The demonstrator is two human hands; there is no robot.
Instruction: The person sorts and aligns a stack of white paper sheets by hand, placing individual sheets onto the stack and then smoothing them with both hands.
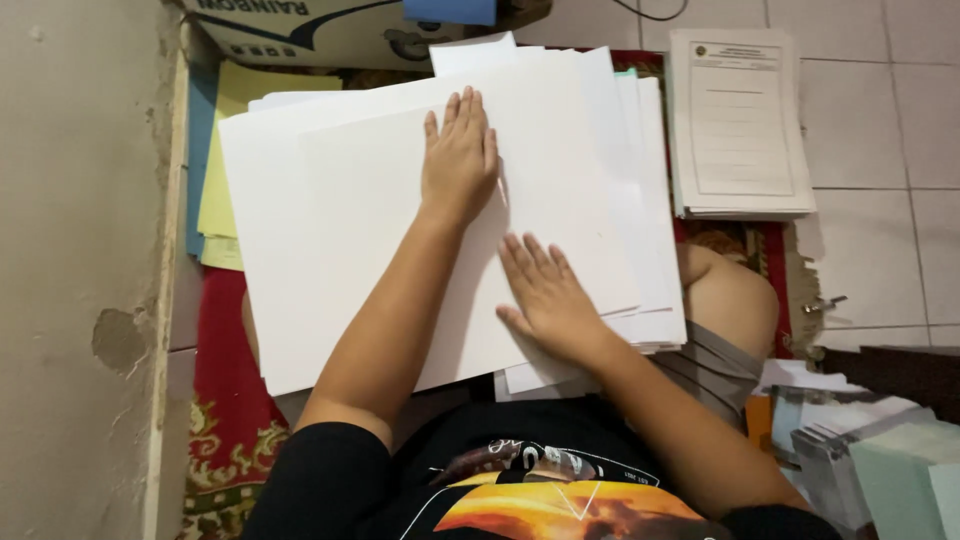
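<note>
— White sheets (330, 250), a big loose stack of them, lie across the person's lap, over a red patterned rug (225, 400). Where are the hands?

— Both lie on top of the stack. The left hand (460, 155) reaches farther out, its forearm running up from the near left, and it rests palm down near the far middle of the top sheet. The right hand (545, 295) lies nearer the body, to the right of the left forearm, its arm coming in from the near right.

— Are they gripping anything?

— No. Both are spread flat, fingers straight and slightly fanned, pressing on the paper without closing around it. The right one's fingers point to the far left, toward the left wrist; the two are close but apart.

— How does the stack sit?

— Unevenly. The top sheet is tilted, and the edges of lower sheets stick out on the right and the far side. Yellow and blue paper (215, 170) shows under the left edge.

— Anything else around?

— A pile of printed forms (740, 125) lies on the tiled floor (880, 200) to the far right, clear of the stack. A cardboard box (310, 30) stands at the far edge, and more paper bundles (860, 450) lie at the near right. A rough wall (80, 250) runs along the left.
</note>
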